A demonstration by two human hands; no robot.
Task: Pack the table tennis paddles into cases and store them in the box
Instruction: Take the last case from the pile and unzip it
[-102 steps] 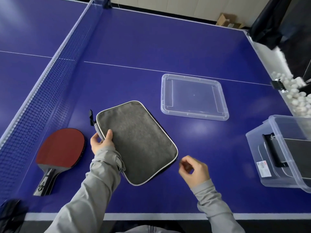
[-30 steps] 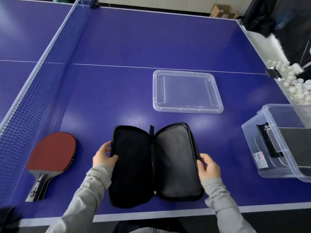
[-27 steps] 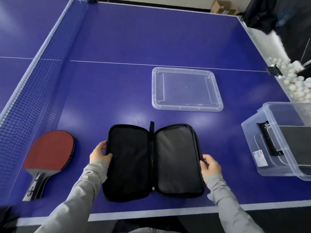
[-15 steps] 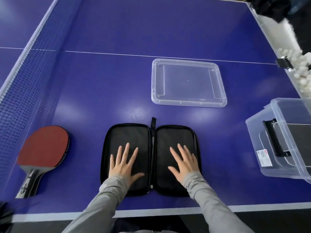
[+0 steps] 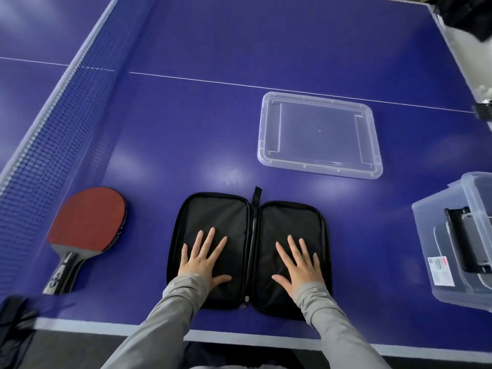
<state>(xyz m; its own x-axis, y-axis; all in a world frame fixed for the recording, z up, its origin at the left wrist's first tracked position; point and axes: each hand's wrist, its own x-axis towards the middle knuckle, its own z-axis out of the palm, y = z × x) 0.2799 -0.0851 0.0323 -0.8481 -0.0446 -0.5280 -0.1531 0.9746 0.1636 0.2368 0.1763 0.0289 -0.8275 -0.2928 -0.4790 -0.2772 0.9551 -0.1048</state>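
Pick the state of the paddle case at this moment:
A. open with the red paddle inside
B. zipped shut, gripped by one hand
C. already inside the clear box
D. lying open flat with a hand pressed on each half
D: the case lies unzipped and flat, left hand and right hand spread on its halves; the paddle lies beside it.

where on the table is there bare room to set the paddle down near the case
Bare blue table lies between the net, the lid and the open case. The near edge is crowded: paddle, case under both hands, box.
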